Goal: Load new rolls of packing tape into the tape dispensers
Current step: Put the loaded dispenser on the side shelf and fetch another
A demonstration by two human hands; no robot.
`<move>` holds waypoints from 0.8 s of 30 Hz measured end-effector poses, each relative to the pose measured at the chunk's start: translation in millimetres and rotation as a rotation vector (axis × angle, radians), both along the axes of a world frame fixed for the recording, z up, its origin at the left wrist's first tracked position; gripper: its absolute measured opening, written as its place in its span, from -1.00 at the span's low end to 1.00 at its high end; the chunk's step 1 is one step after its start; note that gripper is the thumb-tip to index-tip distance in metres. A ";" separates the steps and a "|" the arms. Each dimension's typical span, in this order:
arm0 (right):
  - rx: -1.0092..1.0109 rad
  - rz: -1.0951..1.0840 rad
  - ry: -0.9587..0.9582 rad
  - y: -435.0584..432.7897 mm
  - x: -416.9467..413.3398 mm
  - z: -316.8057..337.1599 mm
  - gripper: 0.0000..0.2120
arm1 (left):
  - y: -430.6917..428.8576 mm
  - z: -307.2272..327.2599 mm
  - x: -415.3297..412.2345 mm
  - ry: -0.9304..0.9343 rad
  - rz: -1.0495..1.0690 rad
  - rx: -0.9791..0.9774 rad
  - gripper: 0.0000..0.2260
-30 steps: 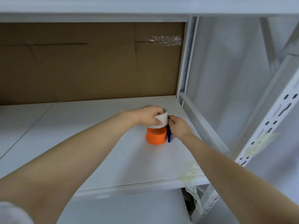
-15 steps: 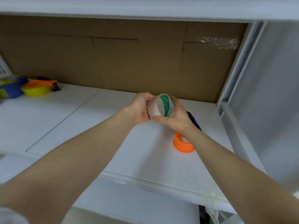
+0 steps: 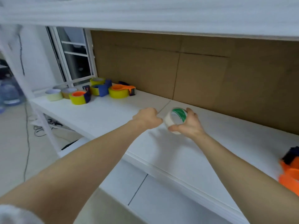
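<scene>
- The right hand point(image 3: 188, 126) holds a white roll of packing tape with a green and white label inside its ring point(image 3: 177, 118). The fingers and thumb are curled round its rim, and the roll is up in the air over the white shelf point(image 3: 100, 113).
- The left hand point(image 3: 148, 118) is curled up right beside the roll's left edge. It may be picking at the tape end, but its fingers are hidden, so that cannot be told.
- A second ago the roll sat on top of the orange plastic tape dispenser with a dark blue part point(image 3: 289, 175). Now it is off, and the dispenser lies far to the right, well apart from both hands.
- The head has turned left too, so a bunch of yellow tape rolls with orange and blue dispensers point(image 3: 119, 92) shows at the far end of the shelf.
- So this roll is probably not loaded yet. It likely needs its loose end found, then must go back on the dispenser.
</scene>
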State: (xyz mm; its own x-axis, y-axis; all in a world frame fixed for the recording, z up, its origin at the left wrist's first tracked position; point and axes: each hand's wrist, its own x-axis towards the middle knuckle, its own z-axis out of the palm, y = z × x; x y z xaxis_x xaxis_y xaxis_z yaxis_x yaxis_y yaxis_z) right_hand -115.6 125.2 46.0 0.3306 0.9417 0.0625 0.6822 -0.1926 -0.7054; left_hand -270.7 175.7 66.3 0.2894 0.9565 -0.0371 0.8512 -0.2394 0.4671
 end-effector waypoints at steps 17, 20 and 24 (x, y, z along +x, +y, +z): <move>0.030 0.134 0.062 216.1 -272.0 6.5 0.05 | 170.5 -16.1 -282.5 0.045 0.267 -0.012 -0.62; 0.076 0.151 0.106 273.0 -299.8 0.8 0.15 | 206.7 -15.8 -312.4 0.081 0.278 0.038 -0.75; 0.075 0.209 0.171 334.5 -341.4 12.4 -0.13 | 261.3 1.1 -349.4 0.187 0.310 0.075 -0.80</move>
State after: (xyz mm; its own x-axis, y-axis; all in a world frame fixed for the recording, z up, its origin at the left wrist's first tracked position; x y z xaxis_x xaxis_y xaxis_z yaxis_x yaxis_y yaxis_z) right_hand -457.0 459.6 58.4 0.1418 0.9853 0.0949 0.5713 -0.0032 -0.8208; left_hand -620.1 437.0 67.4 -0.0196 0.9997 0.0112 0.9575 0.0155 0.2879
